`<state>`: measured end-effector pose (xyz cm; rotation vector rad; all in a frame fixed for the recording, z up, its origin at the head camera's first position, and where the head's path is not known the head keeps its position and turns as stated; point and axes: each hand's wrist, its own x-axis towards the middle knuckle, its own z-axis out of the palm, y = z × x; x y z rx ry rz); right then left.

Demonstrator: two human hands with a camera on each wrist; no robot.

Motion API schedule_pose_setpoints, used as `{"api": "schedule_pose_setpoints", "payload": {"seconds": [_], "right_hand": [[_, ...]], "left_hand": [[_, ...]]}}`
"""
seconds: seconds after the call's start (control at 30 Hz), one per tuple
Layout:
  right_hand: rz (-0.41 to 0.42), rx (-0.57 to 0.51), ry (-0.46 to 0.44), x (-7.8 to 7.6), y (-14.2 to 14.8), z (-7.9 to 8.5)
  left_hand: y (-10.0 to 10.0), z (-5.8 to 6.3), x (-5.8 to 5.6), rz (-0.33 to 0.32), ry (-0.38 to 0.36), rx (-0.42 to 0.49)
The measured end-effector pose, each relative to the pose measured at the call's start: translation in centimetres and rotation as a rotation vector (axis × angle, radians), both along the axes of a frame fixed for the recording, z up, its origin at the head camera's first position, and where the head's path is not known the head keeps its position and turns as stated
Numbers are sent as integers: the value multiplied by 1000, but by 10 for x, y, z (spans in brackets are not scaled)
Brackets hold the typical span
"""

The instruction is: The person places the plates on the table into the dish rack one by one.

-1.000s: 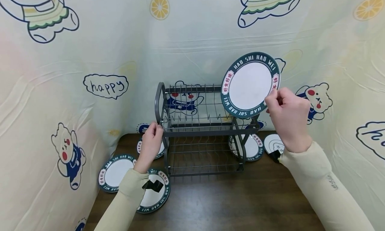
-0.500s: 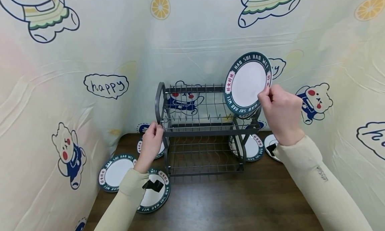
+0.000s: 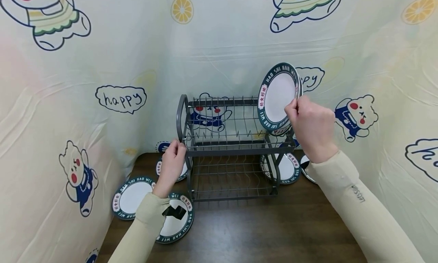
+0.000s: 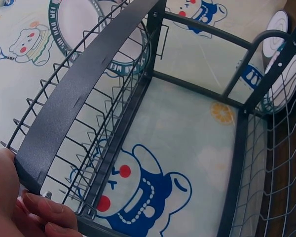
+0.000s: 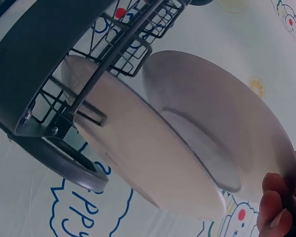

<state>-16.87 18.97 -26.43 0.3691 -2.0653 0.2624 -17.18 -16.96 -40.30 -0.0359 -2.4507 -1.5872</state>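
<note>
My right hand (image 3: 313,126) pinches the right rim of a white plate (image 3: 277,99) with a green lettered border. The plate is held tilted on edge over the right end of the grey two-tier dish rack (image 3: 236,151). Behind it, a second plate (image 5: 143,138) stands in the rack's upper tier, as the right wrist view shows. Both plates' backs face that camera, a small gap between them. My left hand (image 3: 171,160) grips the front left corner of the upper tier, its fingers (image 4: 52,210) curled under the dark bar.
Left of the rack, plates lie on the brown table (image 3: 239,232): one at far left (image 3: 133,198), one under my left sleeve (image 3: 174,227), one behind my hand (image 3: 183,171). More plates (image 3: 287,168) lie behind the right end. Patterned cloth (image 3: 219,42) hangs around.
My right hand has moved left and slightly down with its plate, which has turned more edge-on beside the plate in the rack. The left hand has stayed on the rack.
</note>
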Motion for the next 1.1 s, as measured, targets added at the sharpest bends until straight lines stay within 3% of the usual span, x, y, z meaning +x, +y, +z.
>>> {"api": "schedule_pose_setpoints", "payload": {"seconds": [0.57, 1.1], "right_hand": [[-53, 95, 12, -7, -8, -10], [-93, 103, 33, -18, -20, -16]], "left_hand": [[0, -2, 0, 7, 4, -3], [-1, -2, 0, 3, -5, 0]]}}
